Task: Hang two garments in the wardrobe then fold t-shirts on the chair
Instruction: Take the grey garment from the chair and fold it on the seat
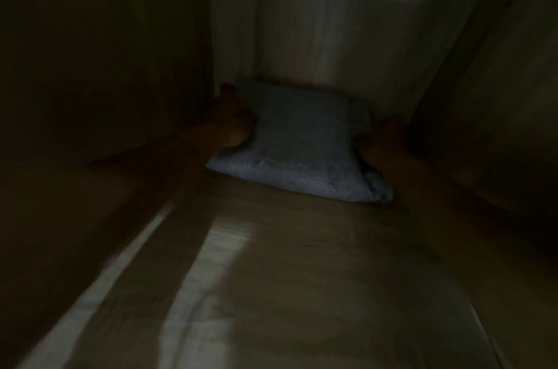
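Note:
The view is dark and blurred. A folded grey-blue garment (299, 145) lies deep inside a wardrobe compartment, near its back wall. My left hand (232, 124) is against the garment's left side and my right hand (383, 142) is against its right side. Both arms reach in from the sides. Whether the fingers curl round the cloth or lie flat against it cannot be made out in the dim light.
The compartment's wooden floor (271, 278) stretches toward me with pale streaks of light. A dark side wall (105, 51) stands on the left and another (498, 97) on the right. The back panel (317, 36) is lighter.

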A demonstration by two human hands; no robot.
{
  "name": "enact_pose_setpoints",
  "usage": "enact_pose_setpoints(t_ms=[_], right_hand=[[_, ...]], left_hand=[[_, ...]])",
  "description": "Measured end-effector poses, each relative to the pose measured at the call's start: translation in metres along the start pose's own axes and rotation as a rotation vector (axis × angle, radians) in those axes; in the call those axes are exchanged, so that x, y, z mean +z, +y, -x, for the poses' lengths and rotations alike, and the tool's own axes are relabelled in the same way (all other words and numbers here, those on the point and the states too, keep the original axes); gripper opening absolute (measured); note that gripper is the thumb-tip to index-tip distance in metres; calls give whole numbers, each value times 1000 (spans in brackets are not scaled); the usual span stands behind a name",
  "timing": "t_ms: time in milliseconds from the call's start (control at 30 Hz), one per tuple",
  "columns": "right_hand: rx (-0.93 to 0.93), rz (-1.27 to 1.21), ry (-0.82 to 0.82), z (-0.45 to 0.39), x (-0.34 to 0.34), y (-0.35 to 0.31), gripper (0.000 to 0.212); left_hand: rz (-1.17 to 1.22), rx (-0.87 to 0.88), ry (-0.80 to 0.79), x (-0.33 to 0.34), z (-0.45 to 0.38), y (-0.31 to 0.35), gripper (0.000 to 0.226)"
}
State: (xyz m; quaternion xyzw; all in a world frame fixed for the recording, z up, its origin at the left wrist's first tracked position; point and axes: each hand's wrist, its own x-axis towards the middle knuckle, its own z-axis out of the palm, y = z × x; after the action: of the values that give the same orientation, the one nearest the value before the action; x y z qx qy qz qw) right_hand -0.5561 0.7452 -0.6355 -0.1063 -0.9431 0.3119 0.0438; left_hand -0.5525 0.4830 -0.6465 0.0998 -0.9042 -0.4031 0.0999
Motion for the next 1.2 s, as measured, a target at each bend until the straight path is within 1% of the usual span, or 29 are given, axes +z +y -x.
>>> enact_pose_setpoints(t_ms=[33,67,100,133,200,233,267,333,400,467,500,600,700,767,900,933,1000,1067,1100,1200], right_hand=[[-72,139,127,6,0,-4,61],[-172,255,215,14,3,-8,56],[-262,325,245,22,4,-13,54],[-331,355,225,25,10,-15,55],[-399,354,155,36,22,-21,58],[-409,346,129,40,27,-23,58],[-398,335,100,43,33,-22,57],[-342,320,23,43,41,-14,60],[-272,334,-81,41,43,-5,64],[-247,343,-137,41,43,-1,65],[-242,345,-146,43,42,-2,65],[-221,340,-116,50,44,-4,63],[-260,357,-52,68,39,-7,60],[-275,361,-29,86,28,-14,58],[-194,278,-104,132,0,-31,57],[-187,254,-114,142,-5,-34,58],[-175,225,-114,178,-23,-46,59],[-180,267,-140,224,-49,-61,57],[-189,293,-160,245,-60,-67,55],[-186,228,-167,312,-104,-89,54]], left_hand=[[-66,72,45,4,4,2,69],[-169,178,87,8,10,6,64],[-255,278,102,11,15,8,63],[-337,368,98,14,21,12,65],[-487,512,92,22,34,19,66],[-549,538,69,26,39,21,67],[-580,526,23,29,45,23,69],[-571,413,-79,33,49,15,72],[-528,296,-165,37,46,2,66],[-504,216,-215,37,46,-6,64],[-502,204,-220,36,47,-7,65],[-498,215,-188,34,56,-7,65],[-518,248,-130,21,78,-5,63],[-522,215,-168,6,97,0,63],[-463,130,-218,-24,140,21,63],[-446,131,-212,-30,152,26,64],[-407,185,-173,-49,187,33,66],[-317,242,-165,-80,230,48,72],[-278,251,-177,-97,249,56,70],[-266,271,-209,-162,316,86,47]])
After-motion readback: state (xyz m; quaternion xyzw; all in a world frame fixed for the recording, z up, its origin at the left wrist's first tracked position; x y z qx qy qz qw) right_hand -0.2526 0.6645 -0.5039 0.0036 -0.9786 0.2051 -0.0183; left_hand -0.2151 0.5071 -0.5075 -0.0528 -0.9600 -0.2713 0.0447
